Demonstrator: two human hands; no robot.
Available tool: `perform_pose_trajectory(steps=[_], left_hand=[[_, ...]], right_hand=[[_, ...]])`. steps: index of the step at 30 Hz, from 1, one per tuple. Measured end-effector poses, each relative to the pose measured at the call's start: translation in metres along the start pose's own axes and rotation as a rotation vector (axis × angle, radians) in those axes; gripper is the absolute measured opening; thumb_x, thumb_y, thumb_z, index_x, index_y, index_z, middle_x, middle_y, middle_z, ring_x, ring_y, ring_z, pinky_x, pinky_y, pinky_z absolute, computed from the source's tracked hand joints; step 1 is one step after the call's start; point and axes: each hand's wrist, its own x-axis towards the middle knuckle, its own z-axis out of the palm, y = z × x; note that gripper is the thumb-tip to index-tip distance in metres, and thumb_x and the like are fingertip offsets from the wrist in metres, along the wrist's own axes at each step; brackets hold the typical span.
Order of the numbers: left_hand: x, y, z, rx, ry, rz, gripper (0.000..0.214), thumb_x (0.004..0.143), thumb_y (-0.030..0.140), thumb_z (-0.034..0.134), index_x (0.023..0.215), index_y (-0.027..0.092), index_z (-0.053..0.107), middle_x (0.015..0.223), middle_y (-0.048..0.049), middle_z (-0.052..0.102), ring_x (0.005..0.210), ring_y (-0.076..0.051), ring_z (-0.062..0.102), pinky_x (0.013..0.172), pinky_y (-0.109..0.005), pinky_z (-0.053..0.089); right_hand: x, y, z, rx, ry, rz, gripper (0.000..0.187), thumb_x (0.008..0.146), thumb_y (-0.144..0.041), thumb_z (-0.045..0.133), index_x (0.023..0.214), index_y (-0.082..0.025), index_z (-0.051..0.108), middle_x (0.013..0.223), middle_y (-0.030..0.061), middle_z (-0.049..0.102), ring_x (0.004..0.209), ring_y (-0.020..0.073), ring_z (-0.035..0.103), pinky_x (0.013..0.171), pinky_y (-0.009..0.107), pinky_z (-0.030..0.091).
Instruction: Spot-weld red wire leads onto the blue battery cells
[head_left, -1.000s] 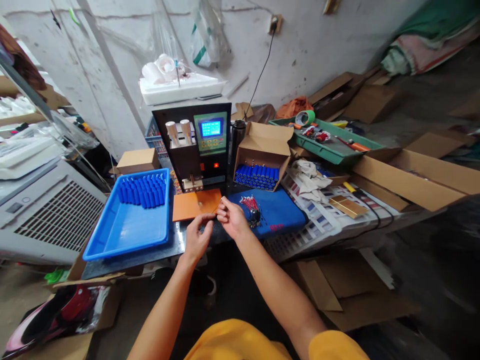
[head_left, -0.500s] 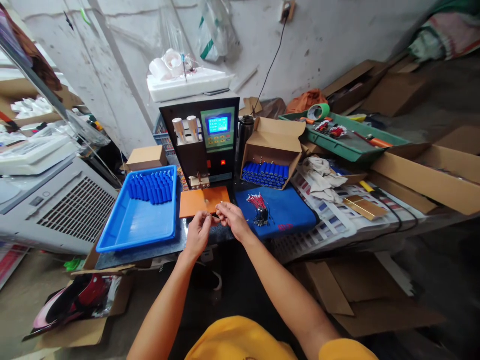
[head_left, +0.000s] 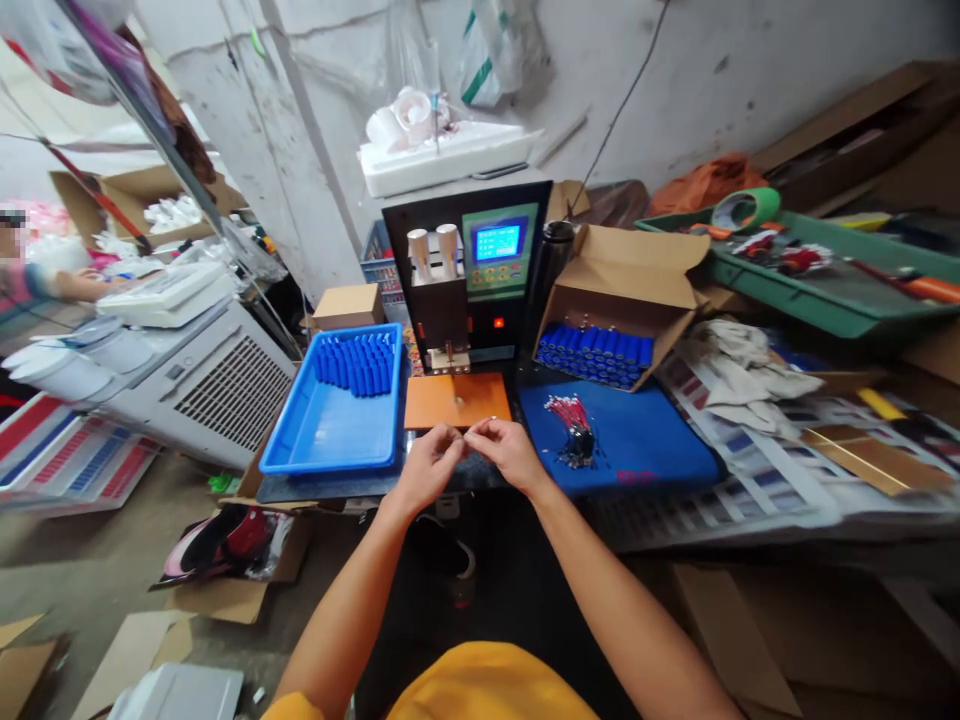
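Here, from left to right: a blue tray of blue cells lies on the tabletop. The left hand and right hand meet fingertip to fingertip just before the orange plate, fingers pinched together on something too small to identify. Red-wired parts lie on a blue mat.

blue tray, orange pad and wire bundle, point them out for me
blue tray [head_left: 330, 445], head view, bare floor of the tray
orange pad [head_left: 435, 400], head view, left part of its top
wire bundle [head_left: 574, 435], head view, dark middle
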Motion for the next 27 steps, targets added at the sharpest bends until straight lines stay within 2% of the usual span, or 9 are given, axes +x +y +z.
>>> perform_pose_trajectory(steps=[3, 6, 8, 10, 12, 16, 19, 23, 27], left_hand=[[0.013, -0.006, -0.027, 0.123, 0.122, 0.047, 0.02, 0.088, 0.037, 0.059, 0.081, 0.017, 0.063, 0.076, -0.0031, 0.068, 0.071, -0.014, 0.062, 0.071, -0.026, 0.049], [0.04, -0.023, -0.078, 0.285, 0.353, 0.012, 0.016, 0.086, 0.033, 0.059, 0.088, 0.018, 0.064, 0.081, -0.0042, 0.069, 0.076, -0.017, 0.065, 0.075, -0.029, 0.051], [0.062, -0.037, -0.114, 0.482, 0.461, -0.099, 0.023, 0.081, 0.022, 0.061, 0.104, 0.018, 0.064, 0.088, -0.006, 0.07, 0.083, -0.02, 0.066, 0.081, -0.033, 0.051], [0.08, -0.05, -0.143, 0.7, 0.44, -0.244, 0.052, 0.074, 0.014, 0.066, 0.125, 0.017, 0.057, 0.101, -0.011, 0.068, 0.089, -0.023, 0.067, 0.087, -0.037, 0.051], [0.093, -0.06, -0.162, 0.854, 0.353, -0.342, 0.072, 0.069, 0.011, 0.07, 0.138, 0.017, 0.048, 0.111, -0.0155, 0.064, 0.092, -0.026, 0.068, 0.089, -0.039, 0.05], [0.1, -0.075, -0.171, 0.957, 0.277, -0.355, 0.075, 0.07, 0.009, 0.068, 0.14, 0.016, 0.044, 0.116, -0.018, 0.062, 0.099, -0.027, 0.067, 0.09, -0.038, 0.05], [0.095, -0.08, -0.17, 0.909, 0.339, -0.328, 0.064, 0.071, 0.008, 0.065, 0.132, 0.017, 0.047, 0.104, -0.0129, 0.067, 0.095, -0.026, 0.067, 0.086, -0.036, 0.05], [0.086, -0.074, -0.168, 0.762, 0.408, -0.304, 0.047, 0.072, 0.008, 0.06, 0.117, 0.02, 0.053, 0.075, -0.0003, 0.063, 0.073, -0.02, 0.064, 0.077, -0.032, 0.049], [0.077, -0.057, -0.154, 0.582, 0.573, -0.187, 0.046, 0.069, 0.015, 0.065, 0.114, 0.016, 0.056, 0.073, 0.0011, 0.06, 0.07, -0.018, 0.061, 0.076, -0.031, 0.049]], right_hand=[[0.001, 0.0, -0.005, -0.006, 0.09, -0.002, 0.035, 0.069, -0.05, 0.076, 0.066, -0.017, 0.066, 0.058, -0.0002, 0.057, 0.054, 0.0126, 0.048, 0.054, 0.027, 0.039], [0.001, 0.001, -0.01, 0.025, 0.148, 0.007, 0.037, 0.067, -0.052, 0.078, 0.066, -0.017, 0.067, 0.058, -0.0004, 0.055, 0.05, 0.011, 0.043, 0.051, 0.027, 0.036], [0.0, 0.004, -0.013, 0.041, 0.166, 0.008, 0.038, 0.066, -0.053, 0.079, 0.065, -0.017, 0.067, 0.058, 0.0003, 0.056, 0.05, 0.0112, 0.043, 0.05, 0.028, 0.035], [-0.001, 0.006, -0.014, 0.045, 0.17, 0.006, 0.038, 0.066, -0.054, 0.079, 0.064, -0.018, 0.068, 0.058, 0.0012, 0.056, 0.05, 0.0118, 0.043, 0.05, 0.028, 0.034], [-0.003, 0.009, -0.014, 0.037, 0.164, 0.006, 0.037, 0.066, -0.055, 0.078, 0.063, -0.019, 0.068, 0.058, 0.0016, 0.056, 0.05, 0.0124, 0.042, 0.05, 0.029, 0.034], [-0.006, 0.012, -0.015, 0.027, 0.145, 0.021, 0.037, 0.066, -0.055, 0.078, 0.062, -0.019, 0.068, 0.057, 0.0015, 0.055, 0.05, 0.0126, 0.042, 0.05, 0.029, 0.033], [-0.007, 0.015, -0.016, 0.034, 0.143, 0.035, 0.037, 0.066, -0.054, 0.079, 0.063, -0.019, 0.067, 0.058, 0.0011, 0.055, 0.05, 0.0121, 0.041, 0.05, 0.029, 0.033], [-0.01, 0.017, -0.017, 0.058, 0.159, 0.043, 0.037, 0.066, -0.053, 0.079, 0.064, -0.018, 0.067, 0.057, 0.0, 0.055, 0.05, 0.0114, 0.042, 0.05, 0.028, 0.031], [-0.013, 0.016, -0.015, 0.104, 0.177, 0.049, 0.037, 0.066, -0.053, 0.078, 0.064, -0.018, 0.066, 0.055, -0.001, 0.053, 0.049, 0.0109, 0.041, 0.049, 0.027, 0.03]])
